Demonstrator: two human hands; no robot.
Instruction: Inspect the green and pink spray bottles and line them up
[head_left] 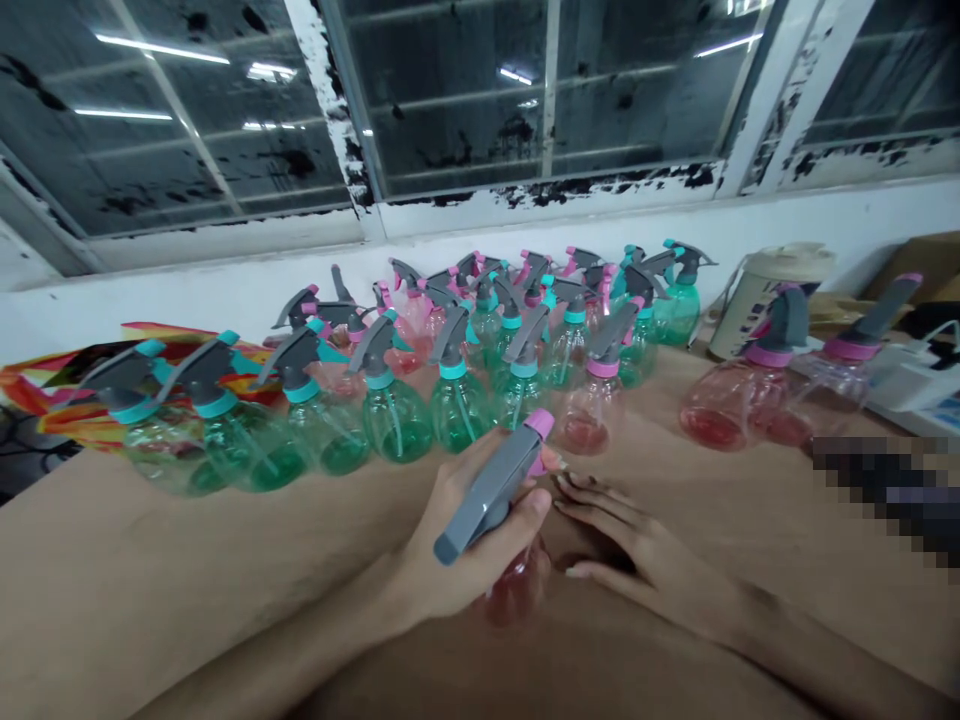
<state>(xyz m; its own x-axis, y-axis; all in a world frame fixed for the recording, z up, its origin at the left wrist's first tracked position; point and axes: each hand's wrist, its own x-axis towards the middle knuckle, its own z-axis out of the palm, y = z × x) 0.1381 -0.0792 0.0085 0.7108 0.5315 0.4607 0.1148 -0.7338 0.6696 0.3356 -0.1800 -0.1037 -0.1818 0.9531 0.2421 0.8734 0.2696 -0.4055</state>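
Note:
My left hand (439, 560) is wrapped round the neck of a pink spray bottle (495, 490) with a grey trigger head and pink nozzle tip. The bottle's clear pink body shows below my fingers, close to the table's near side. Just right of it, my right hand (645, 540) is open, fingers stretched toward the bottle and low over the table, holding nothing. Ahead of both hands stands a row of green spray bottles (397, 425) with turquoise collars. A single pink spray bottle (589, 420) ends that row on the right.
More pink and green bottles crowd behind the row, against the wall. Two pink bottles (731, 405) stand at the right, near a large cream container (765, 290) and a white device (915, 375). Colourful plastic wrapping (67, 390) lies at the left. Windows rise behind the brown table (187, 580).

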